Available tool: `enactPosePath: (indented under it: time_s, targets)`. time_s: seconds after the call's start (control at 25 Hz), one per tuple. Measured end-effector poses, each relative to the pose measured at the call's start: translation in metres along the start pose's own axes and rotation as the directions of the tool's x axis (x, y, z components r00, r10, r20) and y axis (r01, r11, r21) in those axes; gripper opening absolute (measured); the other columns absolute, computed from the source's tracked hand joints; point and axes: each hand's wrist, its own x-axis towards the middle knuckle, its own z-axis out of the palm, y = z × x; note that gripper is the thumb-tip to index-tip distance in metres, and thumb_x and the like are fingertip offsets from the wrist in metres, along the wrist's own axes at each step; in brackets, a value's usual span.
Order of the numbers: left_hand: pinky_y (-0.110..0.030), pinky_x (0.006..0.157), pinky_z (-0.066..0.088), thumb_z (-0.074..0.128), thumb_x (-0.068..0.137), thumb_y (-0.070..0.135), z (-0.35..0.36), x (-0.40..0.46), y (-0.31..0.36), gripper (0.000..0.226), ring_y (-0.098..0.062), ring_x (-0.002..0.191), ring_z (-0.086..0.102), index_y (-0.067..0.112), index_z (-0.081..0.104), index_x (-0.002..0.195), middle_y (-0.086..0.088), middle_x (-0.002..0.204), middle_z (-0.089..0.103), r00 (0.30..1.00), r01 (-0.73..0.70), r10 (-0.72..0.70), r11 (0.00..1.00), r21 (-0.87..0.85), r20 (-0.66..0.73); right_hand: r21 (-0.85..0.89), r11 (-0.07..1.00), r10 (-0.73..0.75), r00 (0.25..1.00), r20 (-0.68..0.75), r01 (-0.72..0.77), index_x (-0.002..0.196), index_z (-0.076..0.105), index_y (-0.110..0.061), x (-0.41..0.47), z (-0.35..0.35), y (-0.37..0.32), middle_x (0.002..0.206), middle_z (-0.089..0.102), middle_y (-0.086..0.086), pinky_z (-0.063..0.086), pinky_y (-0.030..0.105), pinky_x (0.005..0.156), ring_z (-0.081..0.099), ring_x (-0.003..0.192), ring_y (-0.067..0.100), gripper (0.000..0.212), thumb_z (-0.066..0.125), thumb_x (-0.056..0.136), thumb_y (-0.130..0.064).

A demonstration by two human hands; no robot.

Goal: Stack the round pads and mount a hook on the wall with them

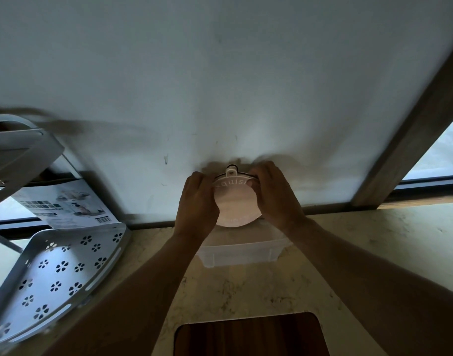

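Observation:
A stack of round pale pads [237,201] with curved lettering on its face sits between my two hands, low in front of the white wall [220,86]. A small white hook tab [231,171] with a dark loop sticks up from its top edge. My left hand [197,201] grips the stack's left rim. My right hand [274,194] grips the right rim, fingers curled over the top. Whether the stack touches the wall is unclear.
A clear plastic box [240,254] lies on the marble counter [361,253] under my hands. A white perforated corner shelf [63,273] and a printed leaflet [66,204] stand at the left. A wooden board [251,335] lies near me. A window frame [405,150] runs at the right.

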Motion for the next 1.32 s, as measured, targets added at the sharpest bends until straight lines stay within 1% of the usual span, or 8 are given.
enactPosePath:
  time_s: [0.08,0.24,0.44,0.64,0.84,1.08,1.24,1.32]
  targets:
    - [-0.039,0.089,0.047,0.05,0.076,-0.019,-0.001,-0.001,0.001,0.052,-0.035,0.104,0.053,0.003,0.059,0.123,-0.019,0.113,0.056,0.999,-0.035,0.035,0.999,-0.008,-0.006,0.02,0.999,-0.036,0.999,0.001,0.036,0.109,0.056,-0.005,-0.002,0.0,-0.003,0.109,0.053,0.015,0.04,0.025,0.075,0.053,0.093,0.026,0.015,0.058,0.094,-0.004]
    - [-0.039,0.092,0.048,0.05,0.076,-0.019,0.001,-0.003,0.0,0.054,-0.033,0.108,0.05,0.003,0.057,0.125,-0.018,0.117,0.053,0.998,-0.054,0.055,0.998,-0.014,0.043,0.032,0.998,-0.049,0.998,0.033,0.048,0.113,0.055,-0.006,-0.003,-0.001,-0.002,0.111,0.05,0.015,0.042,0.024,0.073,0.054,0.091,0.024,0.017,0.056,0.096,-0.004]
    - [-0.039,0.091,0.049,0.05,0.082,-0.014,0.004,0.004,-0.008,0.04,-0.034,0.106,0.055,0.004,0.062,0.115,-0.016,0.116,0.056,0.996,0.057,-0.052,0.996,-0.064,0.07,-0.01,0.999,-0.041,0.997,0.071,0.041,0.113,0.058,-0.006,0.0,0.002,0.001,0.113,0.053,0.016,0.04,0.023,0.079,0.055,0.098,0.026,0.018,0.058,0.095,-0.006]
    - [-0.038,0.088,0.051,0.054,0.086,-0.006,0.004,0.005,-0.008,0.031,-0.031,0.102,0.058,0.006,0.065,0.112,-0.013,0.112,0.059,0.997,0.063,-0.059,0.994,-0.085,0.042,-0.037,0.999,-0.016,0.999,0.042,0.018,0.112,0.06,-0.008,0.001,0.003,0.003,0.111,0.054,0.014,0.047,0.033,0.084,0.053,0.1,0.027,0.017,0.058,0.096,-0.013]
    - [-0.038,0.085,0.052,0.057,0.083,-0.001,0.006,0.004,-0.008,0.027,-0.031,0.1,0.059,0.004,0.062,0.109,-0.013,0.109,0.061,0.998,0.03,-0.025,0.995,-0.092,0.056,-0.028,0.999,-0.018,1.0,0.018,0.018,0.104,0.057,-0.009,0.0,0.003,0.0,0.106,0.053,0.011,0.049,0.037,0.08,0.052,0.094,0.025,0.014,0.059,0.091,-0.015]
    - [-0.037,0.086,0.053,0.061,0.08,0.007,0.007,0.004,-0.008,0.032,-0.028,0.101,0.059,0.009,0.061,0.112,-0.009,0.111,0.061,0.998,0.043,-0.038,0.994,-0.104,0.05,-0.02,0.998,0.051,0.999,0.017,-0.051,0.106,0.054,-0.012,0.0,0.005,0.001,0.107,0.053,0.007,0.047,0.035,0.081,0.052,0.095,0.023,0.028,0.063,0.083,-0.024]
    - [-0.036,0.086,0.053,0.066,0.075,0.01,0.0,0.001,-0.003,0.039,-0.028,0.1,0.059,0.009,0.058,0.114,-0.011,0.112,0.06,0.999,-0.002,0.008,0.992,-0.129,0.05,-0.003,0.999,0.038,0.998,0.057,-0.038,0.111,0.053,-0.012,0.001,0.001,-0.002,0.112,0.053,0.007,0.046,0.033,0.083,0.053,0.099,0.024,0.037,0.066,0.08,-0.026]
    - [-0.033,0.085,0.053,0.069,0.074,0.008,-0.007,0.005,0.004,0.042,-0.025,0.097,0.06,0.011,0.058,0.115,-0.01,0.114,0.06,0.994,0.091,-0.074,0.971,-0.221,0.081,0.022,0.998,0.055,0.995,0.084,-0.057,0.116,0.053,-0.011,0.0,-0.004,-0.004,0.117,0.053,0.009,0.047,0.034,0.086,0.054,0.103,0.027,0.042,0.068,0.079,-0.026]
